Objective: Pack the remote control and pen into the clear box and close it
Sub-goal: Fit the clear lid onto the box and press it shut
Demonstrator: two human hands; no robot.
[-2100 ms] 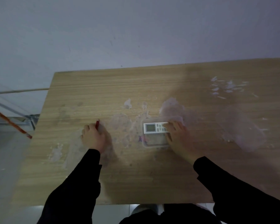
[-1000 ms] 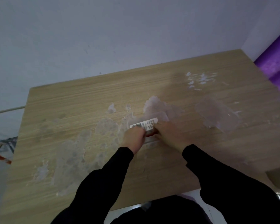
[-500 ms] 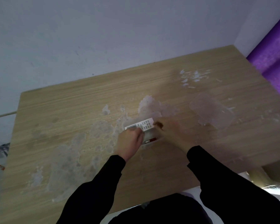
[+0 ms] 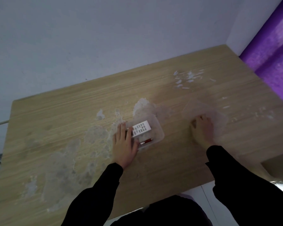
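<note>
So the remote and pen were both in the box, left hand flat on its near-left edge. The lid lay right of it, under the right hand's spread fingers, which had just left the box.

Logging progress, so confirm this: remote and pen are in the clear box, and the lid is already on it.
Wrong about the lid: the head view shows it lying on the table under the right hand. Remote and pen are in the open box.
</note>
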